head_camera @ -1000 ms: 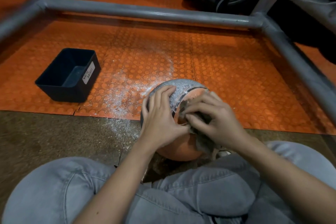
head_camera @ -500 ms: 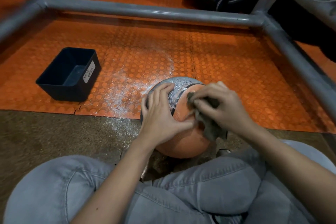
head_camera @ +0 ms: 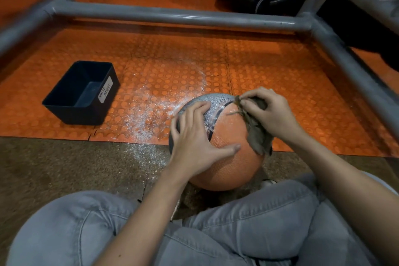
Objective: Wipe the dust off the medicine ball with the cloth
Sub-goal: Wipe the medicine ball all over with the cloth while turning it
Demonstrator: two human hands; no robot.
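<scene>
Frayed cloth now higher on pebbled ball

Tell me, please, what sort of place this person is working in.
Most likely a gym or training area: orange studded floor mats, a grey tubular metal frame, and a medicine ball that the right hand wipes with a cloth.

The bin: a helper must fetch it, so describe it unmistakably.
Start at the orange studded mat inside the grey pipe frame. The bin sits on its left side, left of the medicine ball. Only it is a dark open box, white-labelled.
</scene>
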